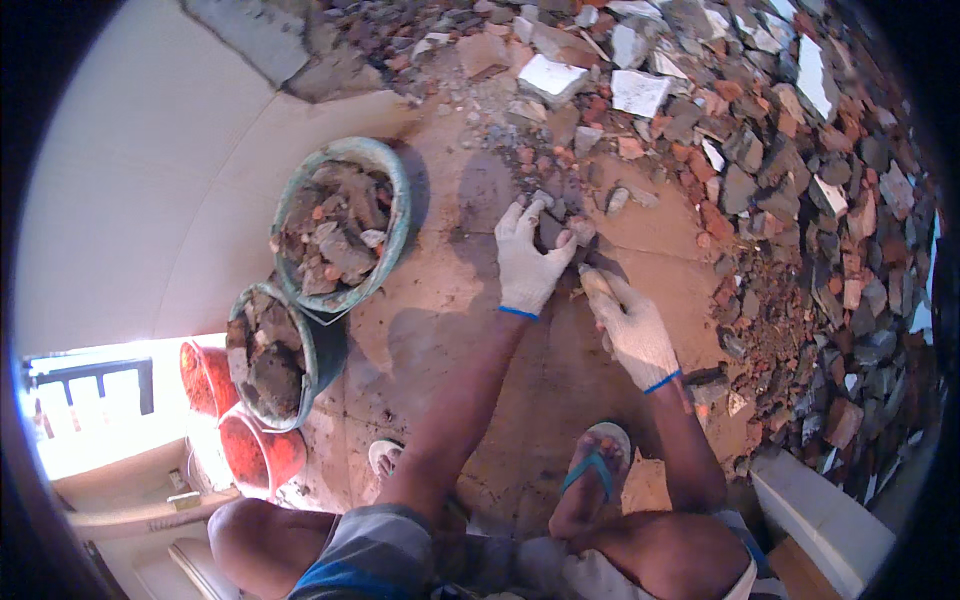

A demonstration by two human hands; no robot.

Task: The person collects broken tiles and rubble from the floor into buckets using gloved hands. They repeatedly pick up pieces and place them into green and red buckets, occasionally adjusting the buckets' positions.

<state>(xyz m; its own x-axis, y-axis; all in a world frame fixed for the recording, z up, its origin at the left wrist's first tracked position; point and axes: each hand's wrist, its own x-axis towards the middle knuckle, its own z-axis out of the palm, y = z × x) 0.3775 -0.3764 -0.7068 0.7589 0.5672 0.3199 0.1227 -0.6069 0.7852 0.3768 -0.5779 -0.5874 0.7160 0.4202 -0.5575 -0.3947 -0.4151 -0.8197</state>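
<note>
My left hand (pixel 530 258), in a cream knit glove with a blue cuff, curves its thumb and fingers around a grey rubble chunk (pixel 548 232) on the ground. Paler broken bits (pixel 580 230) lie against its thumb. Just to the right and nearer, my right hand (pixel 634 328) wears a matching glove. Its fingers are bent together, pointing toward the left hand, and whatever they may hold is hidden. Small loose stones (pixel 618 200) lie a little beyond both hands.
A large heap of broken brick and concrete (pixel 780 190) spreads across the far and right sides. At left stand two rubble-filled green buckets (pixel 400 215) (pixel 311 385), with orange-red buckets (pixel 265 455) behind. A pale wall (pixel 150 180) rises at left; a white block (pixel 825 520) lies near right.
</note>
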